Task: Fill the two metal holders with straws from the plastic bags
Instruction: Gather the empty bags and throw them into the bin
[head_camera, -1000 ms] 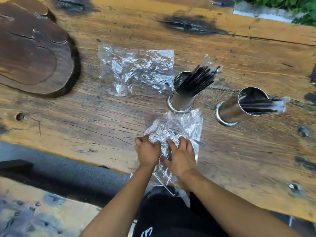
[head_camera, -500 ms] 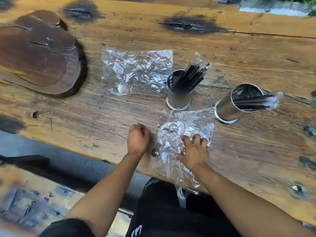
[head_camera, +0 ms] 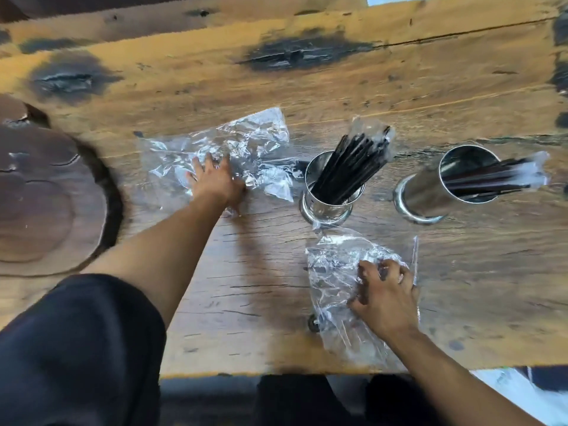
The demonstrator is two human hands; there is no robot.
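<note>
While the left hand [head_camera: 215, 179] lies flat with its fingers spread on the far plastic bag [head_camera: 215, 155], the right hand [head_camera: 384, 299] presses down on the near plastic bag [head_camera: 335, 272] with its fingers bent, and the film is gathered under the fingertips; both bags are crumpled and clear, and both lie on the wooden worktop [head_camera: 461, 87], well apart from each other. The far bag reaches with its right edge almost to the left metal holder [head_camera: 325, 195]; the near bag begins just in front of the base of this holder and hangs a little over the near edge of the worktop. The left holder stands upright and holds a bundle of black straws [head_camera: 353, 161] that leans to the right, with clear wrap around the top ends; the right metal holder [head_camera: 430, 192] stands near it and holds its own black straws [head_camera: 491, 176], which point to the right, also in clear wrap. At the left edge a dark wooden slab [head_camera: 40, 195] rests on the worktop, beside the left forearm; a dark sleeve [head_camera: 76, 348] covers the upper arm and hides the near left corner of the worktop. Dark burnt patches mark the planks behind the bags; a small dark round thing [head_camera: 313, 322] shows at the left edge of the near bag, too blurred to name.
</note>
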